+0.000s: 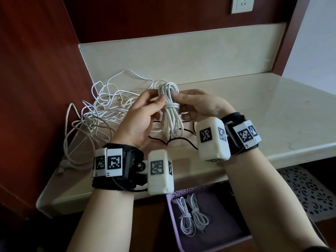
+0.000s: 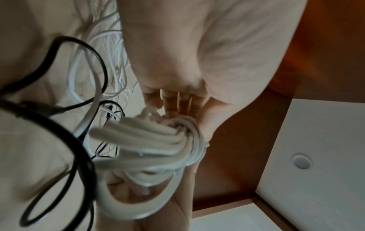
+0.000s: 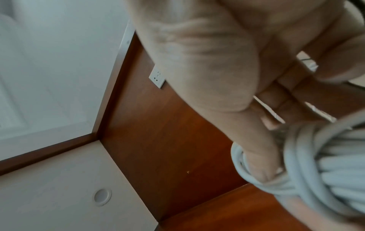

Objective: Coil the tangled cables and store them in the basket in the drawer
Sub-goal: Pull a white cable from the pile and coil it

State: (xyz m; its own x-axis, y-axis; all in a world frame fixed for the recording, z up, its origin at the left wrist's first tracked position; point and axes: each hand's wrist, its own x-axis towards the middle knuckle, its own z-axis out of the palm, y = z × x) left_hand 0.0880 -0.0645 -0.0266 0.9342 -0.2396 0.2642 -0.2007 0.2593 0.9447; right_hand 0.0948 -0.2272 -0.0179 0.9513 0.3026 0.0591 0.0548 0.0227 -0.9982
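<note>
Above the counter (image 1: 227, 91), both hands pinch a coiled white cable (image 1: 171, 113): left hand (image 1: 140, 115) at its wrapped waist, right hand (image 1: 198, 104) near the top loop. Tangled cables (image 1: 101, 108) lie behind; the purple basket (image 1: 171, 211) below holds two coils.

Home: wall socket (image 1: 242, 4), drawer basket (image 1: 171, 211).
</note>
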